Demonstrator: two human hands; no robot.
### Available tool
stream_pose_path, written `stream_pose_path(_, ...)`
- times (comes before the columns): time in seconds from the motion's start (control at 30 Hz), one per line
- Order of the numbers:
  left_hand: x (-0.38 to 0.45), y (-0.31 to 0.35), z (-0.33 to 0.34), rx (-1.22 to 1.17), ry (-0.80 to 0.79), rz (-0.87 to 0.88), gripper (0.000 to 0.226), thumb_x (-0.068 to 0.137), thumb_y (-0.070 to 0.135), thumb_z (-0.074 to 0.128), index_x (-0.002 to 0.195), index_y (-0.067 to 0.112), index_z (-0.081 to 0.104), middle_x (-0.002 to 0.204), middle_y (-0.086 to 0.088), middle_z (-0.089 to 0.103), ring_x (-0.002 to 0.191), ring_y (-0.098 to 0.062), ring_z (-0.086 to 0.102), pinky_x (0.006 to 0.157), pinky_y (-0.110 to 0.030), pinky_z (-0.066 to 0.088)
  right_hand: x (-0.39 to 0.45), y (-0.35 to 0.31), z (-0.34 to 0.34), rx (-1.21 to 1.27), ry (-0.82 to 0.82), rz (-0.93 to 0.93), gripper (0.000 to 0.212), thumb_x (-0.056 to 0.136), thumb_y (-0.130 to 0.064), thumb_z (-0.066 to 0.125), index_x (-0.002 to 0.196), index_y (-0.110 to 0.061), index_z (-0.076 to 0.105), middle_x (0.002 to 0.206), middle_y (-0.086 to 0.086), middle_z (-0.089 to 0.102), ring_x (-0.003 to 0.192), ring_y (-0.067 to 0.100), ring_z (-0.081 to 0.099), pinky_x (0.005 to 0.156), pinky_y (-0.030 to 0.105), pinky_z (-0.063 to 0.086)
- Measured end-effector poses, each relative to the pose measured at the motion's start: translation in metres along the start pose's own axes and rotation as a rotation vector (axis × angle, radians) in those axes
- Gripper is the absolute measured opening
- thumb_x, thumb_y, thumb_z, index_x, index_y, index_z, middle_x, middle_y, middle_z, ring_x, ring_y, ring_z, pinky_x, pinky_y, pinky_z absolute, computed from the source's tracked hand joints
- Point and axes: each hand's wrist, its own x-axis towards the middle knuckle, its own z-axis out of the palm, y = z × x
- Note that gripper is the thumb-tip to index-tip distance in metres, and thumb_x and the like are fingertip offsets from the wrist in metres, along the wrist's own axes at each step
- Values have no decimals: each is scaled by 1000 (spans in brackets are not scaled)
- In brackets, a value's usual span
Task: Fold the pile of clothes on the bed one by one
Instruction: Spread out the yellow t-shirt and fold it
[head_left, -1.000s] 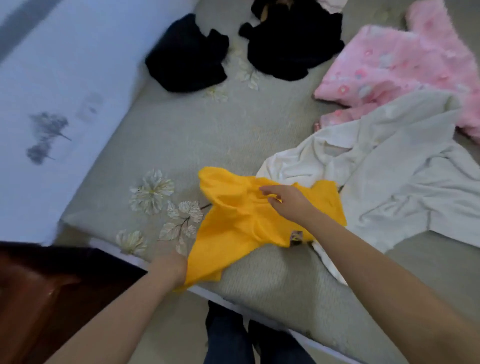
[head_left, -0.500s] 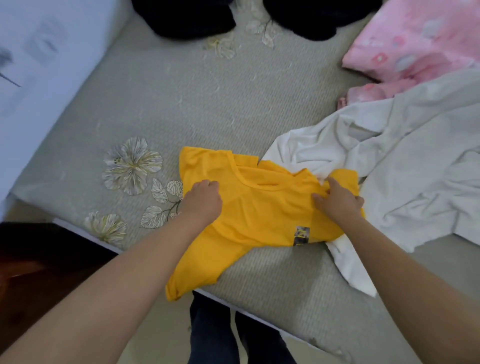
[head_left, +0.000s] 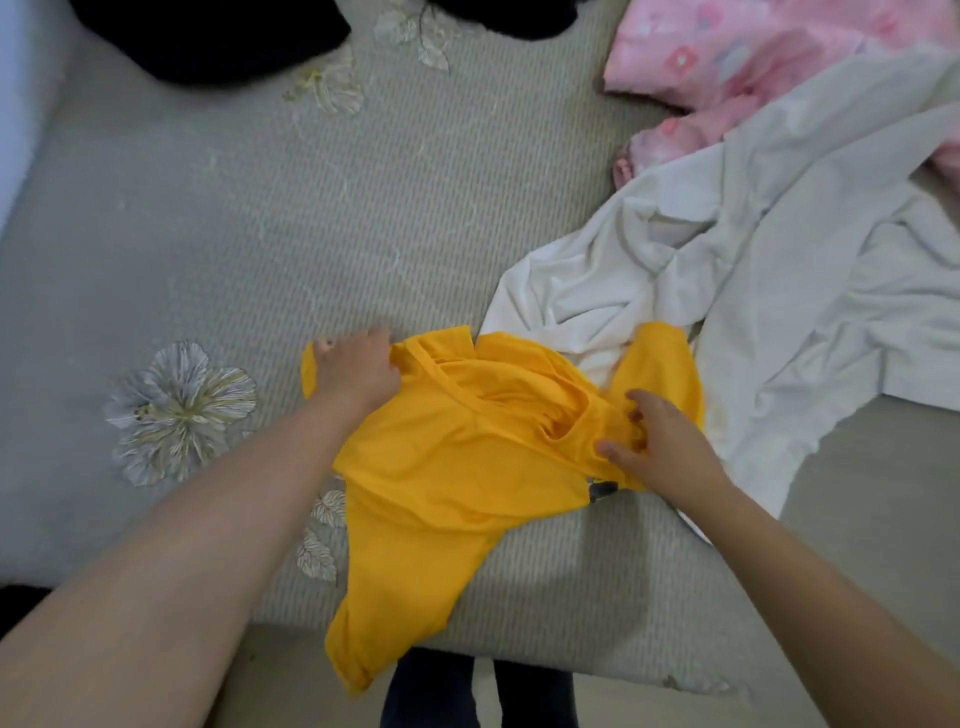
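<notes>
The left hand (head_left: 358, 371) covers the top left corner of the yellow shirt (head_left: 457, 467), so the sleeve there is mostly hidden. Its fingertips are curled under, and you cannot see them. The right hand (head_left: 657, 447) hides part of the shirt's right side. A small dark patch pokes out from under the shirt beside that hand, too small to read. The white top (head_left: 779, 291), right of the shirt, runs off the picture's right edge. The pink top (head_left: 753, 57) behind it is cut by the top edge. The dark clothes (head_left: 218, 36), far behind the shirt, are cut off too. Both arms leave the bottom edge.
</notes>
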Motion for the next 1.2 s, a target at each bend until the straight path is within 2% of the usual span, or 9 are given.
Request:
stream_pose_path(0.07,-3,-10,1,-66,-15,81,23,90,17,44,104,3,56,105,-16,59,97,-33,54,86,-41,38,2,-6,8,-219,-62,-4,53,85,-36,59,131,-14,44,123,12,54,114,29,50,83,35,41)
stream_pose_path(0.13,-8,-20,-2,-184,3,155,20,92,13,44,97,-2,56,102,-20,57,94,-33,52,76,-39,39,1,-13,11,-212,29,-10,24,89,-28,53,100,-9,62,103,17,61,102,30,54,74,36,39)
stream_pose_path(0.2,-17,-30,-8,-302,64,208,20,93,9,42,101,-4,56,103,-22,54,94,-33,50,73,-36,36,-3,-15,12,-179,125,-62,27,91,-24,51,89,-1,66,91,20,61,94,31,55,70,37,36)
stream_pose_path(0.37,-50,-50,-45,-434,200,307,51,85,27,28,116,-2,56,95,-24,64,83,-37,59,63,-33,34,-25,-23,-7,96,143,-232,22,92,-8,51,103,4,66,94,24,64,95,35,56,74,34,34)
stream_pose_path(0.57,-83,-46,-128,-461,428,360,52,81,25,27,103,-10,58,81,-28,61,67,-34,55,58,-30,29,-56,-39,-83,521,395,-69,23,89,-3,54,108,-5,66,96,7,63,91,20,54,59,15,35)
stream_pose_path(0.77,-149,-39,-225,-208,650,554,53,80,42,40,107,3,62,102,-16,65,93,-33,60,69,-32,40,-107,-52,-171,396,477,-170,21,78,-2,65,99,-6,67,93,4,58,90,15,48,72,24,33)
stream_pose_path(0.87,-196,-38,-267,-180,759,559,57,80,47,32,94,2,62,87,-14,61,84,-28,56,64,-34,39,-148,-59,-210,308,533,-278,20,81,-8,66,100,-3,68,93,11,59,89,22,49,63,22,33)
stream_pose_path(1.03,-289,-29,-315,-154,1019,530,32,91,23,41,83,-2,59,78,-18,59,70,-29,53,54,-26,30,-232,-74,-259,306,809,-420,25,88,-13,58,109,-1,65,107,21,62,102,34,52,79,27,34)
stream_pose_path(1.2,-381,-16,-344,-167,1262,449,22,94,10,44,88,-5,58,85,-23,57,77,-37,51,61,-34,32,-315,-89,-282,423,1136,-508,21,88,-7,56,101,4,67,97,26,64,93,37,55,67,25,28)
